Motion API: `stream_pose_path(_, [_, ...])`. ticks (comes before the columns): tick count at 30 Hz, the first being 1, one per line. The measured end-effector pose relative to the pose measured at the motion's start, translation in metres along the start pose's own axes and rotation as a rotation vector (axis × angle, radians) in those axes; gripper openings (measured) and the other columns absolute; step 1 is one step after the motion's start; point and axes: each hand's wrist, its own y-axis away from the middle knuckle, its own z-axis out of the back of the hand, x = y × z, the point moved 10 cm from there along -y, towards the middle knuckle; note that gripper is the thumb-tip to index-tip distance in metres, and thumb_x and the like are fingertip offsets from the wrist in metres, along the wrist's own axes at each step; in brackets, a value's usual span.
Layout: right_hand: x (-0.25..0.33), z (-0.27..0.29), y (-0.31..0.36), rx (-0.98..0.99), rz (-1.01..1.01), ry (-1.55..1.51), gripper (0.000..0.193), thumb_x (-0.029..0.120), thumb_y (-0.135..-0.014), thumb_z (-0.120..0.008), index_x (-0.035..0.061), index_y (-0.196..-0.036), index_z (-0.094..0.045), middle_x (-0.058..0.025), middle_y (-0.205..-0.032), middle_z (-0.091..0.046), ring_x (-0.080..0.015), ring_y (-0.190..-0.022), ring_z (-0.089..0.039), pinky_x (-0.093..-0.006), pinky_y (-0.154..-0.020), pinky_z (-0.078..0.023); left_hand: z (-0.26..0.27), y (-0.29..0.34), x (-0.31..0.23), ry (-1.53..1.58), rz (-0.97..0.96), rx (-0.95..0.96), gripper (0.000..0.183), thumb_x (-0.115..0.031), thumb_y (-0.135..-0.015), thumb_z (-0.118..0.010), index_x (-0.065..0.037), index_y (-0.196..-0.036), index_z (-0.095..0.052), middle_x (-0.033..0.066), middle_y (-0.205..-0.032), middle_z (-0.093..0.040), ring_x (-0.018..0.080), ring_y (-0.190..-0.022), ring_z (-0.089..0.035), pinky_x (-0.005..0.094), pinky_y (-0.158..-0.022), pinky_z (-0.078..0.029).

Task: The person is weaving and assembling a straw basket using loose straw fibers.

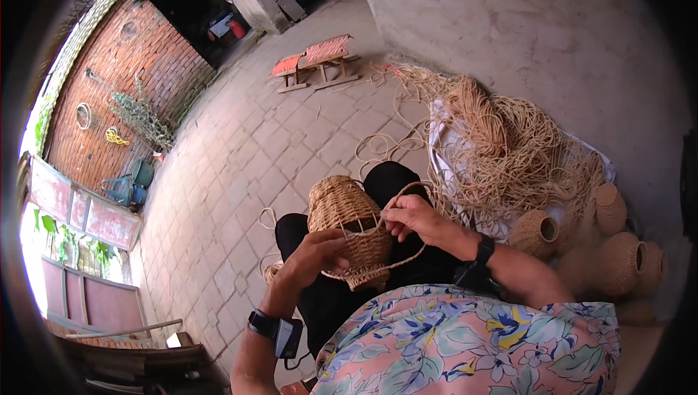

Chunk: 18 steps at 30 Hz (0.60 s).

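A tan woven wicker basket (345, 213) lies on its side across my lap. My left hand (313, 255) grips its lower side near the open rim. My right hand (411, 217) pinches a loose rattan strand (407, 258) at the rim; the strand loops down below the basket. Both wrists wear dark bands with small devices.
A big pile of loose rattan strands (509, 148) lies on a white sheet to my right. Several finished woven vases (534, 231) stand beside it. Two small red wooden stools (316, 61) sit farther off on the paved floor. A brick wall (131, 97) is at left.
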Motion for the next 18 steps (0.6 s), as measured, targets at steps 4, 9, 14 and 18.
stream_pose_path(4, [0.001,-0.019,0.001,0.01,0.005,0.136,0.02,0.021,-0.083,-0.065,0.0012,-0.081,-0.059,-0.0039,-0.068,-0.059,-0.0115,-0.056,-0.057,-0.0235,-0.044,-0.047,-0.012,0.007,0.012,0.223,0.018,-0.023,0.034,-0.018,-0.091,-0.055,0.005,-0.115,-0.054,0.0099,-0.094,-0.063,0.0179,-0.078,-0.067,0.0252,-0.067,-0.054])
stream_pose_path(9, [-0.005,-0.013,0.013,-0.136,0.012,0.367,0.02,0.02,-0.075,-0.066,0.001,-0.08,-0.06,-0.0076,-0.062,-0.061,-0.0152,-0.054,-0.059,-0.0276,-0.047,-0.048,-0.034,0.024,0.024,0.147,-0.095,-0.072,0.033,-0.014,-0.088,-0.055,0.005,-0.116,-0.053,0.0122,-0.098,-0.063,0.0227,-0.08,-0.068,0.0312,-0.075,-0.053])
stream_pose_path(14, [0.039,-0.022,0.011,-0.357,0.39,0.919,0.017,0.021,-0.07,-0.063,0.0071,-0.081,-0.063,-0.0166,-0.07,-0.064,-0.035,-0.068,-0.063,-0.0422,-0.065,-0.051,-0.034,0.023,0.02,0.175,-0.211,-0.176,0.036,-0.014,-0.088,-0.055,0.007,-0.117,-0.053,0.0128,-0.1,-0.062,0.0235,-0.083,-0.068,0.0301,-0.077,-0.052])
stream_pose_path(18, [0.065,-0.028,-0.011,-0.389,0.498,1.054,0.016,0.019,-0.07,-0.063,0.0052,-0.078,-0.063,-0.0173,-0.074,-0.065,-0.0359,-0.068,-0.063,-0.0437,-0.064,-0.05,-0.017,0.008,0.016,0.315,-0.274,-0.199,0.034,-0.014,-0.085,-0.053,0.007,-0.112,-0.056,0.0119,-0.097,-0.064,0.0211,-0.079,-0.067,0.0289,-0.076,-0.053])
